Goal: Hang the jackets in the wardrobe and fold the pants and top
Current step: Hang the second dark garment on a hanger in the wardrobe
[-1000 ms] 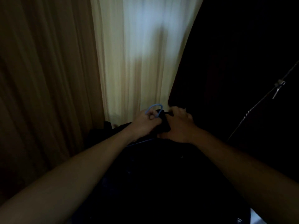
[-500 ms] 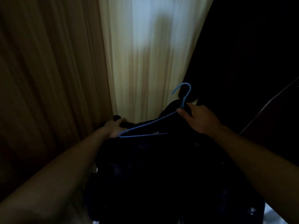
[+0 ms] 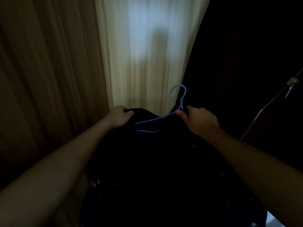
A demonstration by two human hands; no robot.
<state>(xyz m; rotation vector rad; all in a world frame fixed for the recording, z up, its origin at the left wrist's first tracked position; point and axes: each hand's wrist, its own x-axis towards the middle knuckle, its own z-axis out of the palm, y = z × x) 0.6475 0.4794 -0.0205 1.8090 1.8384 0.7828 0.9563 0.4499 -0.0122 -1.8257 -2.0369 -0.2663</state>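
A dark jacket [image 3: 164, 161], near black in the dim light, hangs in front of the person, held up between both arms and filling the lower middle of the view. Its cloth shows little detail: a small pale tag near the collar, a faint round glint on the right front and a dull metallic speck low on the left. A thin light-blue hanger [image 3: 181, 103] sits in its neck opening, with one sloping arm and part of the lower bar bare and the hook standing up above the collar.

The left hand [image 3: 118, 117] is curled over the jacket's top left edge, gripping the cloth. The right hand [image 3: 200, 122] pinches the hanger at the base of the hook, thumb towards the camera.

Behind are a cream sheer curtain [image 3: 147, 54], lit from outside, and a brown curtain [image 3: 49, 71] to its left. On the right hangs another dark garment [image 3: 246, 63] with a metal zipper [image 3: 268, 104] running slantwise.
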